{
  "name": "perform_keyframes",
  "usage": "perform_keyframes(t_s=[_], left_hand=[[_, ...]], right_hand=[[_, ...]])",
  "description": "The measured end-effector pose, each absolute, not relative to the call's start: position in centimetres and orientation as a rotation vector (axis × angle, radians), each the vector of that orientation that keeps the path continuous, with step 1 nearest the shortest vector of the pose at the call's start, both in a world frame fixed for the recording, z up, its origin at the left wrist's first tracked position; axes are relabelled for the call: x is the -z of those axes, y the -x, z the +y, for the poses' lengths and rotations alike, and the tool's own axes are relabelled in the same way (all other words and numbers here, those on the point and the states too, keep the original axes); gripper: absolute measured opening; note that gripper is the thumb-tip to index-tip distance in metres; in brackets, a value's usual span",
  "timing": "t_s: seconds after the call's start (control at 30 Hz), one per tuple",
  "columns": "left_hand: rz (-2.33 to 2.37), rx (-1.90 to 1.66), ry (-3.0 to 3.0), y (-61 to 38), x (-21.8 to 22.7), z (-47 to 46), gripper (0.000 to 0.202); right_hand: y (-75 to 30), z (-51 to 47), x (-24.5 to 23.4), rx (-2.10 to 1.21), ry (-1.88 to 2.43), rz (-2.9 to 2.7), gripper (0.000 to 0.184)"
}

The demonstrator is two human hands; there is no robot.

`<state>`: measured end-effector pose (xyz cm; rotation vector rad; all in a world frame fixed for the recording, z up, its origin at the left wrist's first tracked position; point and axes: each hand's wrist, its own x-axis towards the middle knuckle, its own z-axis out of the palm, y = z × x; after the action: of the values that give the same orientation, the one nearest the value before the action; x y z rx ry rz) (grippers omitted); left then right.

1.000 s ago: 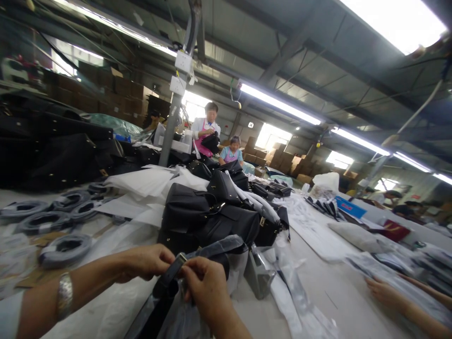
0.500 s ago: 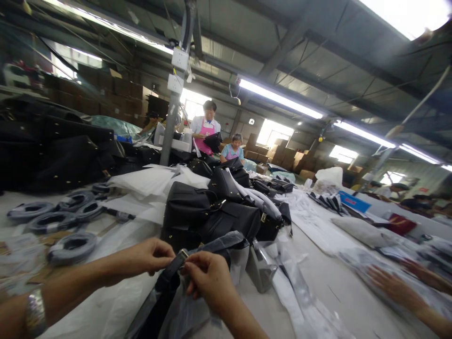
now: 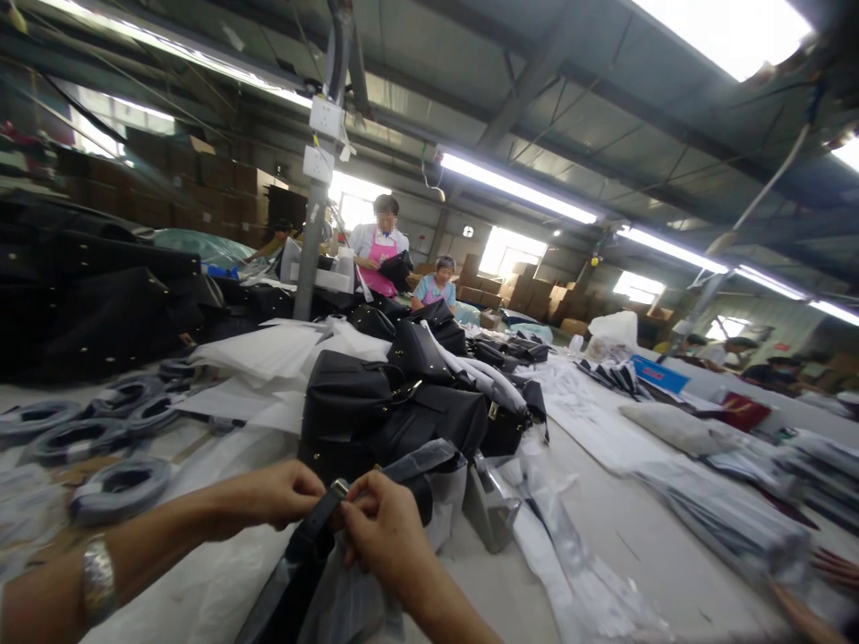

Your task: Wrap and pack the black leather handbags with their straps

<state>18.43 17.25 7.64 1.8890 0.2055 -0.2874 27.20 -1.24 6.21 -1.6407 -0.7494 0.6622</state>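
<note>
Both of my hands pinch the end of a black strap [image 3: 305, 550] with a small metal fitting at its tip. My left hand [image 3: 272, 495] grips it from the left, fingers curled. My right hand [image 3: 382, 528] closes on it from the right. The strap runs down toward me inside clear plastic wrapping [image 3: 349, 599]. A metal watch sits on my left wrist [image 3: 97, 577]. Just beyond my hands lies a pile of black handbags [image 3: 395, 402].
Coiled grey straps [image 3: 121, 483] lie on the left of the long table [image 3: 604, 546]. White paper sheets [image 3: 268, 353] and flat wrapped packs [image 3: 731, 519] lie around. Two people [image 3: 379, 246] work at the far end by a grey pole [image 3: 309, 224]. Someone's fingers [image 3: 836, 568] show at the right edge.
The co-worker's hands at the right have pulled back to the frame edge. My hands stay pinched on the strap end, shifted slightly with the view.
</note>
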Motion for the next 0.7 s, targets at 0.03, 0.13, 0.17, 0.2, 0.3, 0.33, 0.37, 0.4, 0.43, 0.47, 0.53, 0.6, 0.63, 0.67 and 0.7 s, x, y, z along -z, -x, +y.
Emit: perform_keyframes(t_s=[0.03, 0.13, 0.17, 0.2, 0.3, 0.33, 0.37, 0.4, 0.43, 0.47, 0.53, 0.6, 0.63, 0.67, 0.7], left_hand=[[0.205, 0.277, -1.886, -18.4, -7.5, 17.2, 0.041], [0.236, 0.210, -1.879, -18.4, -7.2, 17.0, 0.042], [0.258, 0.174, -1.877, -18.4, -7.1, 17.0, 0.043], [0.282, 0.132, -1.873, -18.3, -7.0, 17.1, 0.044], [0.351, -0.003, -1.830, -17.8, -7.4, 17.6, 0.041], [0.368, -0.030, -1.800, -17.4, -7.7, 17.8, 0.039], [0.381, -0.039, -1.761, -16.8, -8.0, 18.0, 0.037], [0.392, -0.030, -1.718, -16.2, -8.4, 18.1, 0.034], [0.401, -0.010, -1.672, -15.6, -8.6, 18.2, 0.032], [0.407, 0.015, -1.623, -15.0, -8.9, 18.2, 0.029], [0.403, 0.051, -1.525, -13.8, -9.1, 18.2, 0.025], [0.397, 0.043, -1.396, -12.9, -9.1, 18.2, 0.023], [0.407, 0.018, -1.311, -12.6, -9.0, 18.3, 0.023], [0.431, -0.033, -1.218, -12.4, -8.9, 18.4, 0.022], [0.462, -0.103, -1.126, -12.3, -8.8, 18.4, 0.023]], right_hand=[[-27.2, -1.3, -6.3, -0.681, 1.626, -0.748, 0.006], [-27.3, -1.4, -6.3, -0.715, 1.587, -0.753, 0.003], [-27.4, -1.5, -6.3, -0.726, 1.580, -0.757, 0.004], [-27.4, -1.5, -6.3, -0.736, 1.574, -0.757, 0.007], [-27.4, -1.9, -6.8, -0.767, 1.560, -0.767, 0.020], [-27.3, -2.2, -7.0, -0.771, 1.552, -0.781, 0.024], [-27.3, -2.5, -7.3, -0.776, 1.543, -0.799, 0.028], [-27.3, -2.8, -7.6, -0.785, 1.533, -0.818, 0.030], [-27.3, -3.2, -7.9, -0.797, 1.526, -0.835, 0.033], [-27.4, -3.6, -8.2, -0.814, 1.521, -0.846, 0.035], [-27.5, -4.4, -8.5, -0.873, 1.506, -0.844, 0.042], [-27.7, -5.1, -8.6, -0.929, 1.502, -0.829, 0.051], [-27.8, -5.3, -8.6, -0.952, 1.507, -0.820, 0.054], [-27.9, -5.6, -8.5, -0.967, 1.518, -0.811, 0.057], [-27.9, -5.8, -8.5, -0.975, 1.527, -0.802, 0.058]])
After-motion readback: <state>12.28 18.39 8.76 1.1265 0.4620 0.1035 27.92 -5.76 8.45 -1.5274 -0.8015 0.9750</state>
